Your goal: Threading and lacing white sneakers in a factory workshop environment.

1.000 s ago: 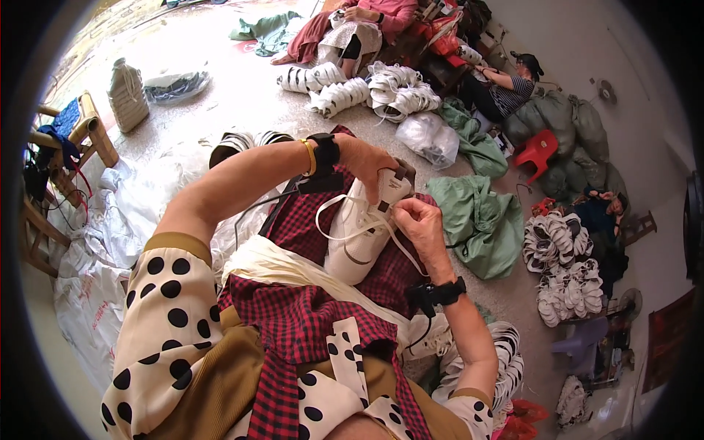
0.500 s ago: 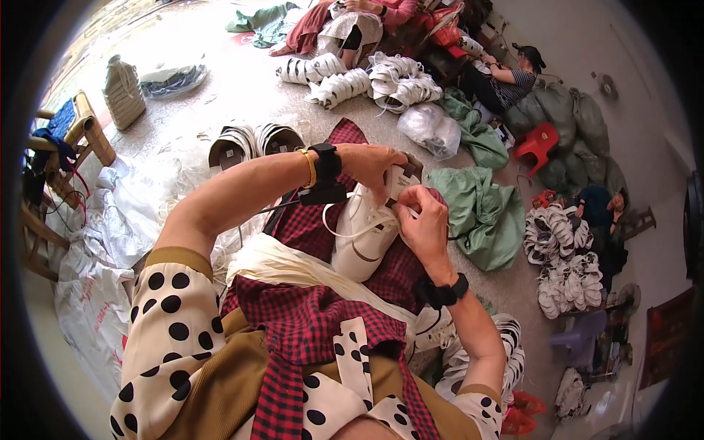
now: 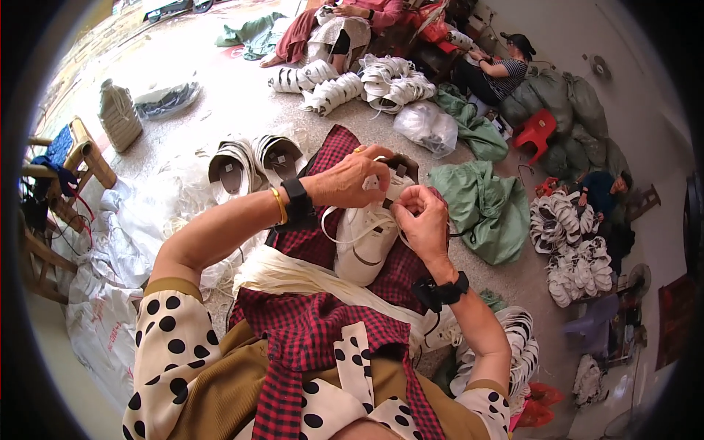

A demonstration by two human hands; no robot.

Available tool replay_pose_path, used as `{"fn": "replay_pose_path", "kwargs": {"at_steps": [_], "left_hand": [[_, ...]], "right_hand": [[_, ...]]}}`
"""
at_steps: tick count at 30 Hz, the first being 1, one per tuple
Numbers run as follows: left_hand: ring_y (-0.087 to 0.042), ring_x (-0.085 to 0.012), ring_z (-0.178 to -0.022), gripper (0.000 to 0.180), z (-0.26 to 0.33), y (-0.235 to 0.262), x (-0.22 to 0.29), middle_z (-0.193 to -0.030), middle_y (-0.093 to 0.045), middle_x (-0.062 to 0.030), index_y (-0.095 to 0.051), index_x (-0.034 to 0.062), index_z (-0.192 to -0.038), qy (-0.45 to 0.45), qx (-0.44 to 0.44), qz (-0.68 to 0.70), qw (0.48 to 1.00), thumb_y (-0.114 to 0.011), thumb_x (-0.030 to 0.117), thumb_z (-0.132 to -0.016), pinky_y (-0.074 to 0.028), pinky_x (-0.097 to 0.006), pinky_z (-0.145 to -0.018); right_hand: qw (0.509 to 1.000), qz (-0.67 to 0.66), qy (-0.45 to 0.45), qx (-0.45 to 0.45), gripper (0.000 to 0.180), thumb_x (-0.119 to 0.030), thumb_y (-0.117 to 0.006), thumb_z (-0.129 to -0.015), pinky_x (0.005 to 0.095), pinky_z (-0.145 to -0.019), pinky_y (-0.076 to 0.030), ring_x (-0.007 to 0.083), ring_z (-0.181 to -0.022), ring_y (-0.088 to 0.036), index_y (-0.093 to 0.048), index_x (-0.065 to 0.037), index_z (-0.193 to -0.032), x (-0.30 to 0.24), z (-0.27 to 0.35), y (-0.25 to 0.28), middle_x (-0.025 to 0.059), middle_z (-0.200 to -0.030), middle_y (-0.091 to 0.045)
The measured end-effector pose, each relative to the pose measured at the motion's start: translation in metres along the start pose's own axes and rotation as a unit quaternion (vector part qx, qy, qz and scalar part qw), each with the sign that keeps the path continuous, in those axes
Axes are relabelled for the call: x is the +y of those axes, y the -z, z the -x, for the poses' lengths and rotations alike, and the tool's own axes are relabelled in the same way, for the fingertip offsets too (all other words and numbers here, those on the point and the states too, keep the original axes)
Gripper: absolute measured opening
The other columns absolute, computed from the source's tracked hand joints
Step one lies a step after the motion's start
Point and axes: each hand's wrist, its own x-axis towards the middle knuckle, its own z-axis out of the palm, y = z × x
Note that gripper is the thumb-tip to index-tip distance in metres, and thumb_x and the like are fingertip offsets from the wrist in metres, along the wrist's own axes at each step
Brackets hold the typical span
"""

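Note:
A white sneaker [image 3: 361, 253] rests on my lap over red-and-black checked cloth, its toe toward me and its brown-lined opening away from me. A white shoelace [image 3: 329, 229] hangs in a loose loop at the shoe's left side. My left hand [image 3: 353, 178] hovers over the laced part with bent fingers drawn together; what they hold is hidden. Close by on the right, my right hand [image 3: 422, 216] pinches the shoelace near the eyelets, thumb against forefinger. A bundle of cream laces [image 3: 293, 273] lies across my lap, below the toe.
Two nested rows of shoes [image 3: 233, 172] stand left of my knees, beside white plastic sheeting [image 3: 110, 246]. A green sack [image 3: 480, 209] lies to the right. White shoe stacks [image 3: 396, 81], a red stool [image 3: 535, 134] and several seated people are farther off.
My left hand has come back from the shoe's opening toward the laces, its fingers drawing in. My right hand stays pinched near the eyelets. The view has shifted slightly.

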Motion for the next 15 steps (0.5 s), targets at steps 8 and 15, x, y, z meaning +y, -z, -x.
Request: {"fn": "replay_pose_path", "kwargs": {"at_steps": [8, 15], "left_hand": [[-0.048, -0.0371, -0.123, 0.008, -0.006, -0.004, 0.022, -0.141, -0.049, -0.0191, -0.069, 0.0063, -0.076, 0.059, -0.042, -0.133, 0.988, -0.066, 0.013, -0.072, -0.039, -0.051, -0.099], [-0.048, -0.0325, -0.111, 0.008, -0.010, -0.016, 0.021, -0.127, -0.056, -0.0127, -0.068, 0.0069, -0.070, 0.081, -0.059, -0.222, 0.970, -0.062, 0.013, -0.067, -0.037, -0.045, -0.083]], "right_hand": [[1.000, -0.014, 0.000, 0.009, 0.014, -0.001, -0.071, -0.079, 0.0295, -0.064, -0.054, 0.0138, -0.068, -0.068, -0.061, 0.000, -0.088, 0.001, -0.001, -0.007, 0.0075, -0.076, -0.069], [0.999, 0.006, 0.032, 0.022, 0.014, -0.002, -0.071, -0.081, 0.0296, -0.066, -0.053, 0.0123, -0.070, -0.066, -0.059, -0.001, -0.088, 0.007, 0.001, -0.008, 0.0053, -0.077, -0.068]]}}
